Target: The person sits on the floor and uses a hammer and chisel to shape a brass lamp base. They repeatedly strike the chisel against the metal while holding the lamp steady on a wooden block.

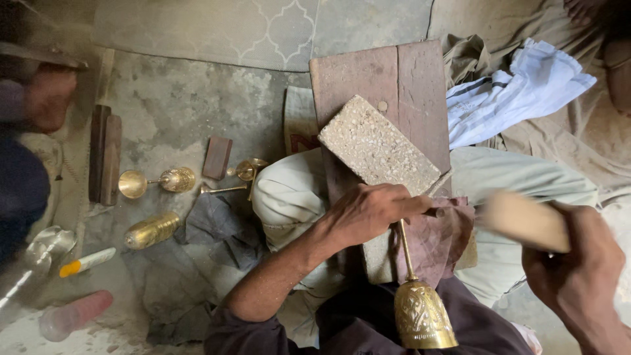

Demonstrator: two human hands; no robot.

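The grey concrete floor [177, 105] is rough and stained, with a patterned mat [263, 29] along its far edge. Directly on the floor lie two dark wooden blocks [105, 158] side by side, a small reddish block [217, 158], a brass goblet [154, 181] on its side, a brass cup [151, 229] near a crumpled dark cloth [220, 230], a white tube with a yellow cap [87, 261] and a pink plastic bottle [75, 314].
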